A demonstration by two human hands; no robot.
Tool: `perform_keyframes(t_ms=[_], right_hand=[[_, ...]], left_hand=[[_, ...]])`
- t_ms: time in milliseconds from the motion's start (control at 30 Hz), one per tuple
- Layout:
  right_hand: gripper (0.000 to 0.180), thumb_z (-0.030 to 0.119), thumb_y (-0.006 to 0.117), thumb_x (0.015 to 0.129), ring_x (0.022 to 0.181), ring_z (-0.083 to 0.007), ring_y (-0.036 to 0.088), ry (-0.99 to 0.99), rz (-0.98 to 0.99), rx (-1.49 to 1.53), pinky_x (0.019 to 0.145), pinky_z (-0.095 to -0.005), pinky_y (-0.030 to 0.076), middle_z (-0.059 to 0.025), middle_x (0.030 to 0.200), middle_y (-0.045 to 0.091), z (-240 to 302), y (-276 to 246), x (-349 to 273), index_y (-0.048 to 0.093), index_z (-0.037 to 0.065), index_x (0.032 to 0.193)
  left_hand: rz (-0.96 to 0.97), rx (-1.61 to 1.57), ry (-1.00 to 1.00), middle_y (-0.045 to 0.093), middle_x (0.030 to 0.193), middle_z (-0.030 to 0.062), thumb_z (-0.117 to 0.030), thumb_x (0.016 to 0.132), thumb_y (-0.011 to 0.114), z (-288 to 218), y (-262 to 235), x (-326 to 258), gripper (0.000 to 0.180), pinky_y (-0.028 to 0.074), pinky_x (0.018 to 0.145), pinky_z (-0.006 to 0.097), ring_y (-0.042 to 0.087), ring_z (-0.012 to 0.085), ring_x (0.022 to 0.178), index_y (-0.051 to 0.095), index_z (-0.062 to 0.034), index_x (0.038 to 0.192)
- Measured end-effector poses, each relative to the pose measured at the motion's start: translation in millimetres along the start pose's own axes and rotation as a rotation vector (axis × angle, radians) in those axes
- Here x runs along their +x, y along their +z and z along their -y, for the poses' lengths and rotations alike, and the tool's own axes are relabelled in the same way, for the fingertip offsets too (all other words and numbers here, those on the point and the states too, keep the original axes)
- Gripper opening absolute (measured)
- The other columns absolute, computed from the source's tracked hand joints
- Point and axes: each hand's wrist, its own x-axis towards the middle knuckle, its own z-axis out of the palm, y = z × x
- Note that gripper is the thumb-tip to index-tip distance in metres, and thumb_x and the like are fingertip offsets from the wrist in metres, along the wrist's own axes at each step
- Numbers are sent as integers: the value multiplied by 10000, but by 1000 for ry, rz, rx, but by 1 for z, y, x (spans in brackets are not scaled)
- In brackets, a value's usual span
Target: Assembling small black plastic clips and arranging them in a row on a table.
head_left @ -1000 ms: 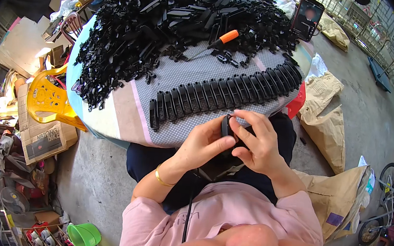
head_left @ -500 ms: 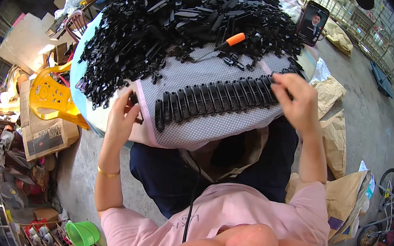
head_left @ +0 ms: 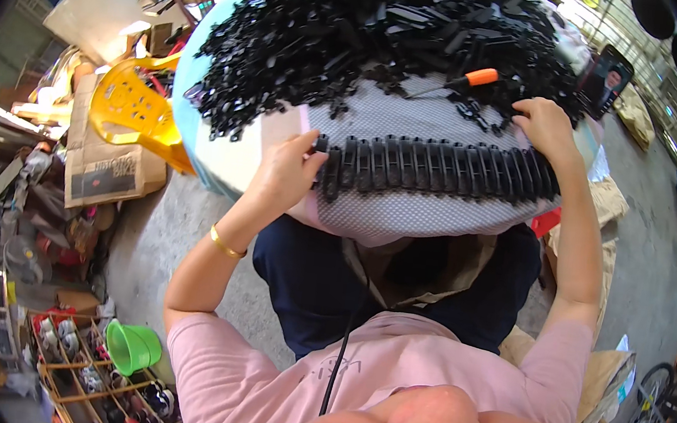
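Note:
Side by side on the grey dotted cloth (head_left: 392, 219) lies a long row of narrow black plastic pieces (head_left: 435, 168). At the row's left end, my left hand (head_left: 286, 174) pinches another black plastic piece (head_left: 323, 144), partly hidden by the fingers. My right hand (head_left: 547, 127) is past the row's right end, beside the edge of a large heap of loose black plastic parts (head_left: 333, 35). Its thumb and forefinger are slightly apart, and I see nothing between them. An orange-handled screwdriver (head_left: 479, 78) lies against the heap, its shaft pointing left.
A phone (head_left: 602, 81) stands at the table's far right. To the left are a yellow plastic chair (head_left: 129, 104) and a cardboard box (head_left: 105, 172). A green bucket (head_left: 131, 347) sits by a shoe rack (head_left: 91, 367) at lower left. Brown paper bags (head_left: 605, 217) lie on the right.
My left hand has brought its black piece to the row's left end. My right hand has left the row's right end and moved toward the heap. The whole view has shifted.

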Motion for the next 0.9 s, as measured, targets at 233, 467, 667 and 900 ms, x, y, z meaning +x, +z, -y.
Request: perform_keyframes(t_ms=[233, 467, 667, 900], right_hand=[[153, 188, 641, 731, 855, -283, 611, 42, 59, 13, 757, -380, 479, -121, 872, 640, 14, 1, 2, 688, 87, 836], [150, 148, 648, 700, 794, -281, 612, 60, 82, 209, 723, -381, 479, -117, 803, 631, 7, 3, 5, 610, 57, 814], [129, 92, 611, 682, 737, -287, 617, 26, 41, 242, 671, -374, 479, -120, 760, 629, 17, -5, -2, 592, 38, 798], [146, 46, 594, 718, 636, -214, 605, -66, -194, 512, 588, -308, 472, -108, 741, 617, 34, -27, -38, 616, 24, 861]], left_hand=[[22, 212, -5, 574, 868, 183, -139, 851, 556, -11, -4, -14, 329, 464, 690, 348, 586, 295, 759, 546, -6, 1152], [31, 206, -24, 510, 1064, 210, -330, 805, 625, -4, -4, -20, 542, 438, 829, 393, 523, 363, 965, 472, -6, 1212], [123, 60, 91, 435, 1209, 201, -279, 634, 775, -1, -9, -18, 802, 418, 904, 376, 475, 336, 1080, 403, -16, 1294], [168, -39, 136, 419, 1207, 123, -99, 592, 792, -9, -16, -14, 827, 486, 747, 299, 509, 219, 900, 403, -68, 1322]])
